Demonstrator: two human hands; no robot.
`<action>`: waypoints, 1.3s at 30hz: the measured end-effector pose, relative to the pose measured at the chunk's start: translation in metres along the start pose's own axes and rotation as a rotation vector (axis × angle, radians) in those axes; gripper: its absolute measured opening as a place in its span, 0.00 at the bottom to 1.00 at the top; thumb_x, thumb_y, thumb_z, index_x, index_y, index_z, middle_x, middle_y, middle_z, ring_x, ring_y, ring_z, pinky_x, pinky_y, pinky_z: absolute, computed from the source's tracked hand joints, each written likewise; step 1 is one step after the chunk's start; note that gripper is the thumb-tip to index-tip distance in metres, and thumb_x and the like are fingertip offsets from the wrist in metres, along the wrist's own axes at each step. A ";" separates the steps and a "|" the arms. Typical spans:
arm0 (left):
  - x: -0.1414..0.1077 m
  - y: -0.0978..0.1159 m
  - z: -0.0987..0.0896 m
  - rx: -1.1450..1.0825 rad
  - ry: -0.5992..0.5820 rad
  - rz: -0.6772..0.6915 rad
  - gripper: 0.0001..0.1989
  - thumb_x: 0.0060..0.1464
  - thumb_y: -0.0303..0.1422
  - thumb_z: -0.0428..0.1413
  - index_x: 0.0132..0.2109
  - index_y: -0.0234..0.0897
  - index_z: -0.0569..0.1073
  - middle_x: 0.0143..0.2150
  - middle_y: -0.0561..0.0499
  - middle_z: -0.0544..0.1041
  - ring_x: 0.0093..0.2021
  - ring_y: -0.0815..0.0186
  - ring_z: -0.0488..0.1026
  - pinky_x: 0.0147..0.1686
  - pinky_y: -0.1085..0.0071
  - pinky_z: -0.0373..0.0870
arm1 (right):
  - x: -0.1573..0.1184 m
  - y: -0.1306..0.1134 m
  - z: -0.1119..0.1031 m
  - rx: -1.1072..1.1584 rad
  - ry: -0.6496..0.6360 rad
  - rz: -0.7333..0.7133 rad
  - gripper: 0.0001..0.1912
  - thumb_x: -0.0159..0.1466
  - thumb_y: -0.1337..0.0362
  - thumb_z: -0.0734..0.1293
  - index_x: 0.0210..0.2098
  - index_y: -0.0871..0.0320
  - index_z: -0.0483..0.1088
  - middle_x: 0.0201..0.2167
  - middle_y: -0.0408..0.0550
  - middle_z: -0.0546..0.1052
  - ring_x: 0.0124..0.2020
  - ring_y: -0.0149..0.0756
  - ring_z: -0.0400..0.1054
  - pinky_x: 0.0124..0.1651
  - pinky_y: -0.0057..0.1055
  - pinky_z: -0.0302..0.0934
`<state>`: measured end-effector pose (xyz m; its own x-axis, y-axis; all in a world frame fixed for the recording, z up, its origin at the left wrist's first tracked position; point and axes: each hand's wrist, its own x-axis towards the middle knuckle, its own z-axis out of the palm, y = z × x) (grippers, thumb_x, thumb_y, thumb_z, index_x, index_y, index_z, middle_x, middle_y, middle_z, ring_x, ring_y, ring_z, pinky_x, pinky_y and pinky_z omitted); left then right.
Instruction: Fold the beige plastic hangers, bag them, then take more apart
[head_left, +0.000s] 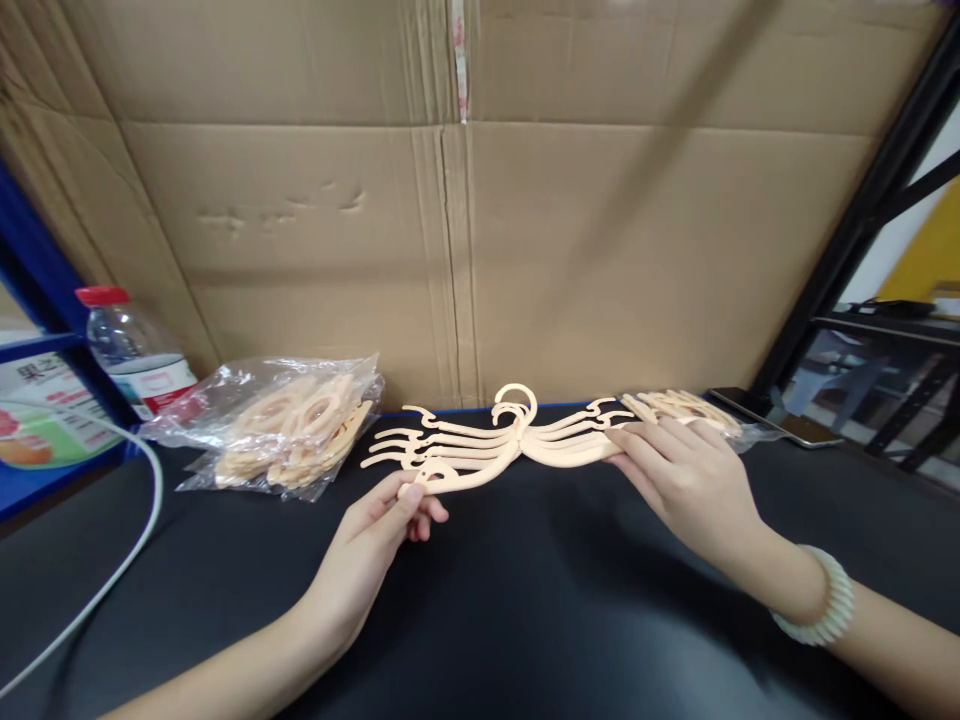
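Note:
A cream plastic clothes hanger [481, 477] is stretched between my two hands, its hook pointing up and away. My left hand [386, 520] pinches its left end between thumb and fingers. Around its right end close the fingers of my right hand [686, 490], which hide that tip. Right behind it, several matching hangers [457, 440] lie side by side on the black table, their hooks [516, 400] bunched near the middle. Whether the held hanger touches them, I cannot tell. Past my right hand, more cream pieces [679, 403] rest partly on clear plastic.
Clear plastic bags of cream pieces [277, 425] lie at the left. Behind them stands a bottle with a red cap [103, 296]. A white cable [154, 500] curves along the left side. A phone-like dark slab [780, 415] lies at the back right. Cardboard [300, 220] walls the back.

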<state>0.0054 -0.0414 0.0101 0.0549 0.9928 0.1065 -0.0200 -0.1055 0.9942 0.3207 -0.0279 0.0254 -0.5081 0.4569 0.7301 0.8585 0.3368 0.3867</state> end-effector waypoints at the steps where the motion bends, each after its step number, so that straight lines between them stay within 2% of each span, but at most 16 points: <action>1: 0.000 0.000 0.000 -0.006 0.004 -0.001 0.14 0.55 0.43 0.59 0.32 0.36 0.73 0.29 0.51 0.75 0.29 0.68 0.63 0.33 0.72 0.61 | 0.000 -0.001 -0.001 -0.034 0.011 0.005 0.10 0.70 0.65 0.60 0.40 0.57 0.74 0.41 0.51 0.80 0.35 0.43 0.73 0.36 0.38 0.61; 3: 0.000 0.001 0.001 -0.013 0.011 0.004 0.14 0.54 0.43 0.59 0.33 0.36 0.74 0.29 0.51 0.76 0.29 0.67 0.63 0.33 0.72 0.61 | 0.001 -0.004 -0.001 -0.084 0.020 0.018 0.10 0.70 0.65 0.60 0.41 0.57 0.74 0.47 0.52 0.78 0.32 0.40 0.74 0.33 0.36 0.62; 5: 0.000 0.001 0.002 -0.018 0.020 0.007 0.14 0.54 0.43 0.59 0.32 0.36 0.74 0.30 0.51 0.76 0.29 0.67 0.63 0.33 0.72 0.61 | 0.000 -0.007 0.000 -0.085 0.007 0.036 0.10 0.69 0.65 0.60 0.40 0.57 0.73 0.54 0.55 0.74 0.34 0.42 0.75 0.34 0.37 0.64; 8: 0.001 0.001 0.002 -0.029 0.032 0.006 0.14 0.53 0.43 0.60 0.32 0.36 0.74 0.30 0.51 0.76 0.30 0.67 0.63 0.33 0.71 0.62 | -0.001 -0.009 0.003 0.056 -0.002 0.063 0.09 0.69 0.67 0.60 0.41 0.58 0.72 0.59 0.59 0.69 0.42 0.47 0.74 0.38 0.40 0.68; 10: 0.001 0.001 0.002 -0.038 0.036 0.006 0.14 0.53 0.43 0.60 0.32 0.36 0.73 0.30 0.51 0.76 0.30 0.67 0.64 0.33 0.71 0.61 | -0.003 -0.009 0.006 0.206 -0.002 0.089 0.10 0.69 0.69 0.59 0.44 0.58 0.71 0.60 0.61 0.67 0.44 0.45 0.74 0.41 0.40 0.70; 14: 0.001 -0.001 0.001 -0.044 0.034 0.005 0.14 0.54 0.43 0.59 0.33 0.36 0.72 0.30 0.51 0.76 0.30 0.67 0.64 0.34 0.70 0.61 | -0.006 -0.008 0.010 0.486 0.035 0.095 0.10 0.69 0.73 0.57 0.45 0.57 0.67 0.54 0.58 0.71 0.49 0.42 0.72 0.48 0.39 0.70; 17: 0.000 -0.002 0.000 -0.045 0.032 0.005 0.13 0.55 0.43 0.59 0.34 0.36 0.72 0.30 0.51 0.76 0.30 0.67 0.64 0.34 0.70 0.61 | -0.004 -0.008 0.012 0.641 0.041 0.140 0.07 0.68 0.69 0.61 0.45 0.55 0.67 0.47 0.53 0.76 0.50 0.43 0.72 0.49 0.39 0.70; 22: -0.001 -0.001 0.001 -0.046 0.028 0.008 0.14 0.55 0.43 0.59 0.36 0.36 0.72 0.31 0.52 0.76 0.30 0.68 0.64 0.34 0.71 0.61 | -0.003 -0.009 0.016 0.951 -0.115 0.373 0.13 0.64 0.62 0.67 0.48 0.54 0.68 0.42 0.49 0.78 0.35 0.38 0.75 0.36 0.33 0.72; 26: 0.000 0.000 0.002 -0.074 0.033 0.009 0.14 0.53 0.44 0.61 0.34 0.36 0.73 0.31 0.51 0.77 0.30 0.69 0.64 0.34 0.73 0.63 | -0.001 -0.008 0.017 1.258 -0.235 0.497 0.16 0.62 0.60 0.68 0.49 0.54 0.70 0.39 0.48 0.77 0.34 0.36 0.74 0.37 0.32 0.71; 30: 0.001 0.001 0.001 -0.180 0.073 -0.042 0.15 0.48 0.42 0.65 0.34 0.34 0.75 0.31 0.52 0.76 0.32 0.69 0.67 0.37 0.74 0.67 | 0.003 -0.004 0.015 1.444 -0.259 0.562 0.16 0.60 0.59 0.71 0.47 0.55 0.73 0.45 0.50 0.75 0.41 0.37 0.71 0.42 0.32 0.68; 35: 0.001 0.006 0.004 -0.250 0.116 -0.110 0.17 0.42 0.37 0.70 0.37 0.36 0.74 0.31 0.55 0.74 0.33 0.71 0.69 0.35 0.77 0.68 | 0.001 -0.006 0.015 1.693 -0.398 0.603 0.16 0.61 0.55 0.71 0.45 0.57 0.75 0.35 0.47 0.75 0.31 0.31 0.67 0.37 0.30 0.64; 39: -0.004 0.010 0.010 -0.222 0.077 -0.097 0.24 0.43 0.36 0.70 0.46 0.38 0.72 0.33 0.53 0.77 0.34 0.71 0.71 0.34 0.77 0.68 | -0.001 -0.016 0.013 1.774 -0.424 0.591 0.15 0.62 0.57 0.70 0.46 0.57 0.72 0.33 0.45 0.73 0.32 0.30 0.66 0.37 0.29 0.62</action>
<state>0.0152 -0.0472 0.0196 -0.0092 1.0000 0.0013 -0.2377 -0.0034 0.9713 0.3063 -0.0236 0.0110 -0.4372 0.8601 0.2628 -0.0023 0.2911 -0.9567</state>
